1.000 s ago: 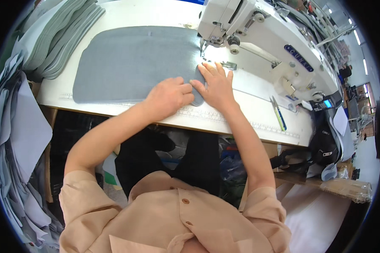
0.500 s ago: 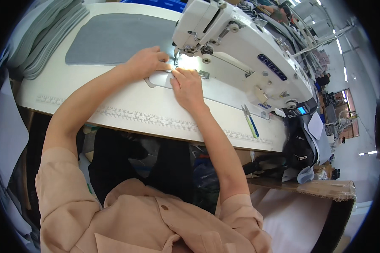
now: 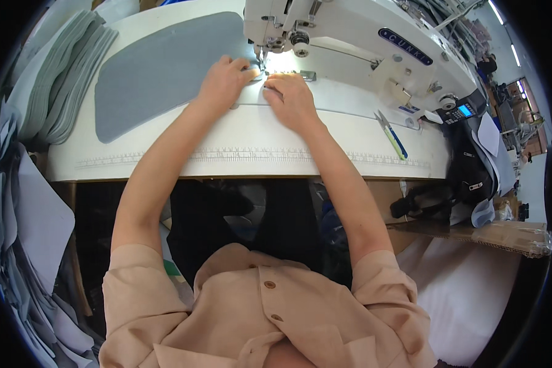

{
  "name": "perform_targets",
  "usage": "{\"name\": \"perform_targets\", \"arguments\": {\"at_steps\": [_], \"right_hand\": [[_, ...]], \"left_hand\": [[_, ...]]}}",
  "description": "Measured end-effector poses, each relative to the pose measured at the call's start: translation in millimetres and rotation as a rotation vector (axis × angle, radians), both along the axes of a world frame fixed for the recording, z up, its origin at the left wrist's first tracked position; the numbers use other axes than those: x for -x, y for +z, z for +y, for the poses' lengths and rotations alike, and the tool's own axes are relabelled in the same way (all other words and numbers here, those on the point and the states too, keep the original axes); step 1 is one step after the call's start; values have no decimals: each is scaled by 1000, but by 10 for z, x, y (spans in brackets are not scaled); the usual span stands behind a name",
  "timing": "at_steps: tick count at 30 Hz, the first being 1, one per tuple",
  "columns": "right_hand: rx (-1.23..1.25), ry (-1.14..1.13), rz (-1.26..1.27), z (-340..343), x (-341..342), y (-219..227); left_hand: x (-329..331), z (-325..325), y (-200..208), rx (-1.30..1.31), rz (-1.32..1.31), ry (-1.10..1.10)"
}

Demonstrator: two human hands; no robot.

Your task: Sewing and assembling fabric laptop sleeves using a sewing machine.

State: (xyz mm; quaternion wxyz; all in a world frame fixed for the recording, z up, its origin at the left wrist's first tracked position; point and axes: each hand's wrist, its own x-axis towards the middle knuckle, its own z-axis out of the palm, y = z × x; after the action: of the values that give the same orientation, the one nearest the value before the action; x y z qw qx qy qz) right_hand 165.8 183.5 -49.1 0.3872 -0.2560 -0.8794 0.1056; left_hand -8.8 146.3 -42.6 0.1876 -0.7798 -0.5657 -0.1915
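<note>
A flat grey fabric panel lies on the white sewing table, its right end at the needle of a white sewing machine. My left hand is at that end, left of the needle, its fingers bent and closed on the panel's edge. Right of the needle and a little nearer is my right hand, thumb and fingertips drawn together under the bright lamp. Whatever it grips is hidden by the fingers and glare. A small metal plate sits just beyond its fingers.
Stacked grey panels stand at the table's left end. Snips with blue and green handles lie at the right, near a printed ruler strip. A control box and a cardboard box are further right.
The view has shifted and levelled. Against the table, the grey panel has turned, its left end swinging nearer to me. Both hands stay close to the needle.
</note>
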Motion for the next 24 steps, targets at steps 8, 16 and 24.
{"name": "perform_targets", "arguments": {"at_steps": [8, 16, 24], "right_hand": [[-3, -30, -13, 0, 15, -49], [59, -35, -11, -17, 50, -47], [97, -38, -7, 9, 7, -26]], "left_hand": [[-65, 37, -9, 39, -21, 93], [-193, 11, 21, 112, 41, 217], [-88, 70, 299, 391, -24, 100]]}}
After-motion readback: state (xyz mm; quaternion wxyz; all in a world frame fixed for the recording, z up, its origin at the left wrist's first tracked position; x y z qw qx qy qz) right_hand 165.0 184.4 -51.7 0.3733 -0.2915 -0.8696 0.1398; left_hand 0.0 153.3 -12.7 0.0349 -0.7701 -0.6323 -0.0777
